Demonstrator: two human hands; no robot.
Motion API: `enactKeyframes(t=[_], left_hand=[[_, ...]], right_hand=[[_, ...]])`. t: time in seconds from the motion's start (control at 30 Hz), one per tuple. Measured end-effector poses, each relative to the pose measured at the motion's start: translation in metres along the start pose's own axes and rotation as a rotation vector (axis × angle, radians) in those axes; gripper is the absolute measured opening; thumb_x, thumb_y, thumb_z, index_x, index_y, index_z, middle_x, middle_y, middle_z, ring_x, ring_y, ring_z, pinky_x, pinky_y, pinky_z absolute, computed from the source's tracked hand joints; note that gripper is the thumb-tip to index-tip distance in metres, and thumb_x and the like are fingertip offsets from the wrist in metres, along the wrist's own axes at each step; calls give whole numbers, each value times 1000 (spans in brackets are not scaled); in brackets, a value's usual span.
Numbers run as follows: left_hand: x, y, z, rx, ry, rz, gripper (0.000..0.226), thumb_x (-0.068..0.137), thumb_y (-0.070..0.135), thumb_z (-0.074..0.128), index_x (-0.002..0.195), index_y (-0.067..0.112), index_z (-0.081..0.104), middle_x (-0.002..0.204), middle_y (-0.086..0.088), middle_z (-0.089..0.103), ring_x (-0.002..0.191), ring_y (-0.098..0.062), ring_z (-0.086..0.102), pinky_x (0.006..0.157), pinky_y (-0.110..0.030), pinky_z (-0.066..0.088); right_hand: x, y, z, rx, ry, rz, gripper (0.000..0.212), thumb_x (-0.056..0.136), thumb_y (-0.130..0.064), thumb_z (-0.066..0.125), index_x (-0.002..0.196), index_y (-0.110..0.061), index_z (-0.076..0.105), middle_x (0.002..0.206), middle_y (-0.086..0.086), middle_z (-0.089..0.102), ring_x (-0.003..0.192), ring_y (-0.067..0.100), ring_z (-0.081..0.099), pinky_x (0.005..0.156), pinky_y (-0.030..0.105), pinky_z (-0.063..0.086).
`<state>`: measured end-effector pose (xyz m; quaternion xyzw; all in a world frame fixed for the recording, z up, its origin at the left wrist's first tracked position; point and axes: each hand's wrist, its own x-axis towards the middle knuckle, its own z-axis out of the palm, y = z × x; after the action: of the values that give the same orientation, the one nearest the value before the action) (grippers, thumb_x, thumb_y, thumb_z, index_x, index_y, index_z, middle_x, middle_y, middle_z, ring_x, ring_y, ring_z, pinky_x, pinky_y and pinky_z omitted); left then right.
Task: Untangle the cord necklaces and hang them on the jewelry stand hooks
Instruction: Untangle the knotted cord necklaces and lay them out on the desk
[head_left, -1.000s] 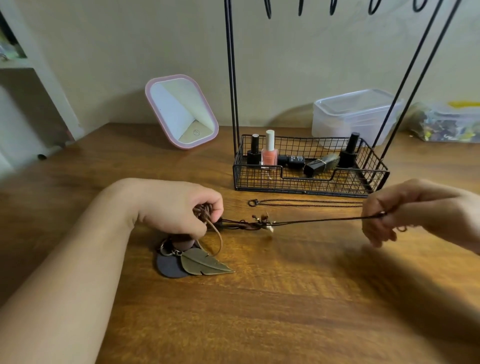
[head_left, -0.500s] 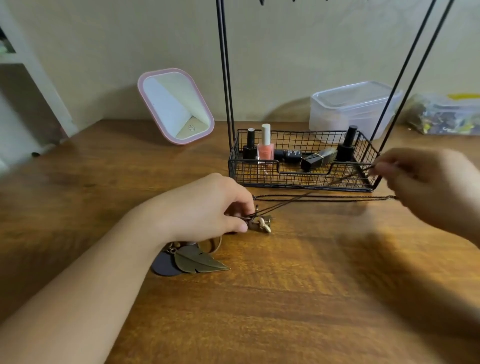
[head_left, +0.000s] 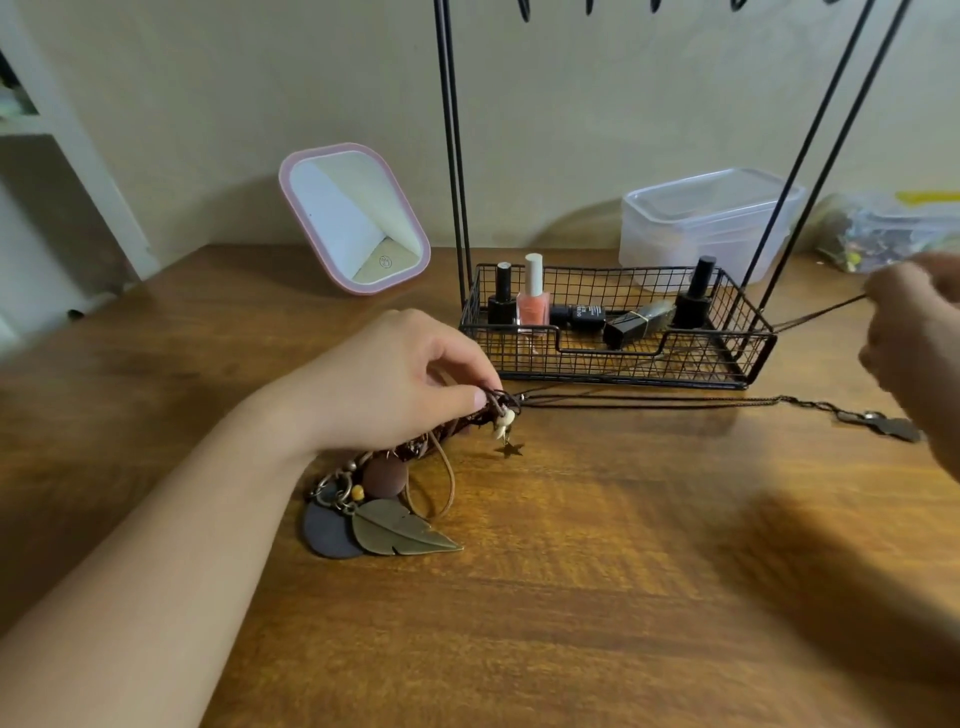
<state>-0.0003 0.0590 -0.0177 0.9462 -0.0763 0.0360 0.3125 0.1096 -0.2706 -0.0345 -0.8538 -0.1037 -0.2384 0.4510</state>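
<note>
A tangle of brown cord necklaces (head_left: 415, 447) lies on the wooden table (head_left: 571, 597), with a brass leaf pendant (head_left: 400, 530), a dark disc and beads spilling out below it. My left hand (head_left: 395, 384) pinches the knot of cords beside small shell and star charms (head_left: 505, 426). My right hand (head_left: 919, 343), blurred at the right edge, pinches one dark cord (head_left: 821, 312) drawn taut and raised across the basket's corner. Another thin chain (head_left: 675, 402) runs flat along the table. The black wire jewelry stand (head_left: 457, 156) rises behind; its hook tips show at the top edge.
The stand's wire basket (head_left: 613, 364) holds nail polish bottles and a lipstick. A pink-framed mirror (head_left: 356, 218) leans against the wall at the back. A clear plastic box (head_left: 711, 223) and a bag of small items (head_left: 893, 234) sit at the back right.
My right hand has pulled its cord further right and upward, past the basket's corner. My left hand has shifted right and now pinches the knot near the charms.
</note>
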Motion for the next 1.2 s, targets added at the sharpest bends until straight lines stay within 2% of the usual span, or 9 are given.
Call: enactKeyframes(t=[0.2,0.4,0.5,0.6,0.7,0.83,0.93,1.03,1.2], left_hand=[[0,-1,-5,-228,-63,86,8,85,13,68,84,21,72,88,6,71,88,-10,67,87,-34,53],[-2,1,1,-753,-132,91,16,81,2,61,87,14,69,83,-5,63,72,-11,61,65,-23,54],[-2,8,8,-902,-171,69,13,84,1,55,92,6,64,80,-5,63,65,-10,61,57,-22,54],[1,15,16,-1044,-164,12,13,84,5,56,93,8,65,81,0,66,65,-10,60,55,-22,53],[2,19,22,-1177,-149,-42,18,83,8,57,92,16,70,83,-1,66,69,-13,59,60,-27,53],[2,19,25,-1088,-81,-84,16,82,13,60,95,15,69,80,-2,64,66,-13,56,51,-25,51],[1,19,24,-986,-87,-97,14,83,17,60,95,14,65,72,2,63,61,-11,55,48,-24,47],[0,19,22,-934,-105,-97,10,83,19,59,92,16,64,69,4,61,60,-11,53,46,-22,40],[-3,20,20,-837,-103,-96,4,95,14,59,97,13,63,74,1,60,64,-11,50,42,-18,35]], right_hand=[[-20,-22,18,-495,-496,-130,44,81,-35,73,48,-16,51,44,1,51,50,22,52,48,28,38],[-42,-35,32,-676,-655,-319,27,81,-59,57,69,-36,61,68,-19,61,70,3,59,63,29,51],[-59,-51,42,-320,-546,-404,37,82,-65,49,96,-37,68,94,-22,65,89,-1,61,77,20,52],[-81,-72,61,270,-848,-161,49,85,-60,60,124,-30,64,116,-19,69,107,-3,63,92,25,54],[-93,-71,75,295,-1016,-234,44,84,-47,70,121,-24,60,116,-13,70,110,4,65,96,34,53],[-89,-69,73,468,-965,-104,22,83,-36,67,103,-27,64,83,0,74,78,14,71,75,30,56],[-84,-65,68,657,-887,-19,23,92,-39,60,84,-22,72,58,2,53,52,17,48,51,25,38],[-82,-61,62,710,-830,5,39,87,-55,61,88,-18,74,54,0,36,48,15,29,44,25,24],[-80,-63,56,633,-680,-54,39,85,-53,55,85,-18,75,51,-3,37,48,10,30,44,22,27]])
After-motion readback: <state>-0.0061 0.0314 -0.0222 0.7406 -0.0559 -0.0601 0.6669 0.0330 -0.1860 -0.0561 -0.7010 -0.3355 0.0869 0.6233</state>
